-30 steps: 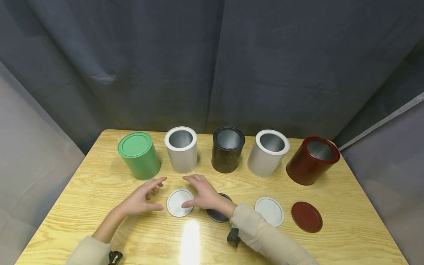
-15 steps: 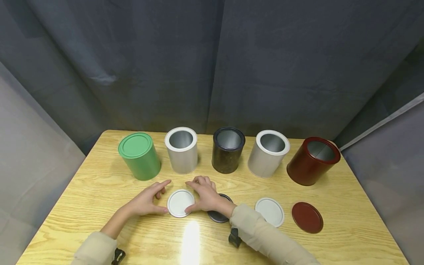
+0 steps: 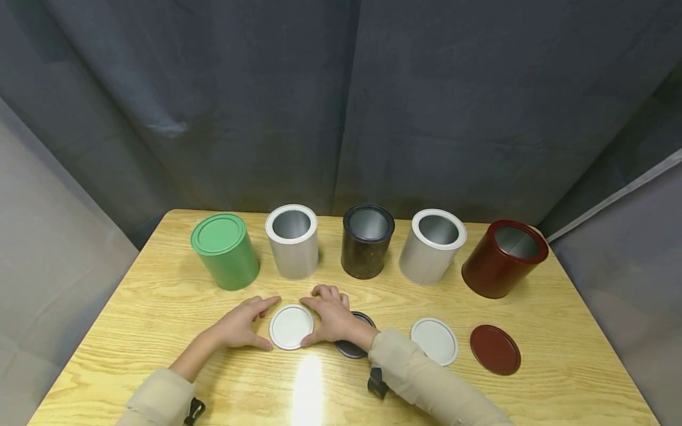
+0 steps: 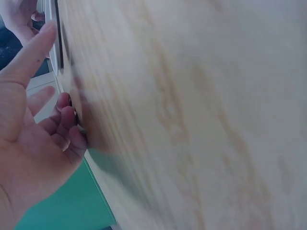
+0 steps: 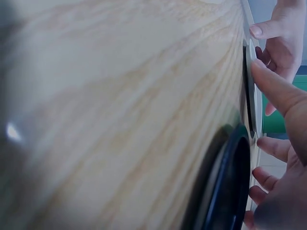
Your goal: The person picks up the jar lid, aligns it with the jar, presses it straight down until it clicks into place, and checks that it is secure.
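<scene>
A round white lid (image 3: pixel 291 327) lies flat on the wooden table between my two hands in the head view. My left hand (image 3: pixel 242 325) is at its left side, thumb and index finger spread apart, close to the rim. On the other side my right hand (image 3: pixel 331 316) spans the rim with thumb and index spread. In the right wrist view the right thumb (image 5: pixel 278 88) is at the edge of the white lid (image 5: pixel 257 105); firm contact cannot be made out. Part of a black lid (image 3: pixel 351 348) is hidden under my right hand and wrist.
Behind the hands stand a green can (image 3: pixel 226 254) with its lid on, an uncovered white can (image 3: pixel 295 254), a black can (image 3: pixel 364 254), a second white can (image 3: pixel 423 260) and a dark red can (image 3: pixel 487 272). Another white lid (image 3: pixel 434 341) and a red lid (image 3: pixel 495 349) lie at right.
My left hand has moved right to the white lid's left edge. The right hand has shifted slightly right, off the lid's top to its right edge. The lid stays put.
</scene>
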Tool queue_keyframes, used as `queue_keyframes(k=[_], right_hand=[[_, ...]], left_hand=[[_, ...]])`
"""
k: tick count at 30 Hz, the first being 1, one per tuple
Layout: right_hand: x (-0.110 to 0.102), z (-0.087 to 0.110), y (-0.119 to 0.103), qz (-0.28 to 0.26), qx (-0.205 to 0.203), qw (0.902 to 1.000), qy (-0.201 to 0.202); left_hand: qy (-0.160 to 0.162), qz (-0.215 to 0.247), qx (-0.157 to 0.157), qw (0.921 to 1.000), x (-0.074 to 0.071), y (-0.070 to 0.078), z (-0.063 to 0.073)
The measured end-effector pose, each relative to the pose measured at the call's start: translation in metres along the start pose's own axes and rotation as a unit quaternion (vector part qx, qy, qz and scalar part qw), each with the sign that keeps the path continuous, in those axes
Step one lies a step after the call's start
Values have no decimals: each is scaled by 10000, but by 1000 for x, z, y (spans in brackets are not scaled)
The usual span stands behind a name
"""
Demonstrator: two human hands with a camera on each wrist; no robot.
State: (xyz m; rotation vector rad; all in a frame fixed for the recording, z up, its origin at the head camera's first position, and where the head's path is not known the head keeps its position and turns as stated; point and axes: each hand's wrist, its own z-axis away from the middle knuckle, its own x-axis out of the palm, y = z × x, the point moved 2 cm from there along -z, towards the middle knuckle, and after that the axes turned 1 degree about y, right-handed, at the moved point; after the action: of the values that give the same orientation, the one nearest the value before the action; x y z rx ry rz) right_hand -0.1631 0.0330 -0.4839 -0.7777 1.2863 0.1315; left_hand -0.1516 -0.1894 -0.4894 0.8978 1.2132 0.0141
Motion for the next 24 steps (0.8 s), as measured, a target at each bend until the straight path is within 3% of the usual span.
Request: queue_keyframes(k=[9, 24], right_hand=[[0, 1, -1, 121, -93, 9997, -167], [1, 0, 0, 159, -237, 9996, -56]], left_hand=[[46, -429, -106, 9990, 1, 4, -1], [21, -814, -194, 9965, 3, 5, -4]])
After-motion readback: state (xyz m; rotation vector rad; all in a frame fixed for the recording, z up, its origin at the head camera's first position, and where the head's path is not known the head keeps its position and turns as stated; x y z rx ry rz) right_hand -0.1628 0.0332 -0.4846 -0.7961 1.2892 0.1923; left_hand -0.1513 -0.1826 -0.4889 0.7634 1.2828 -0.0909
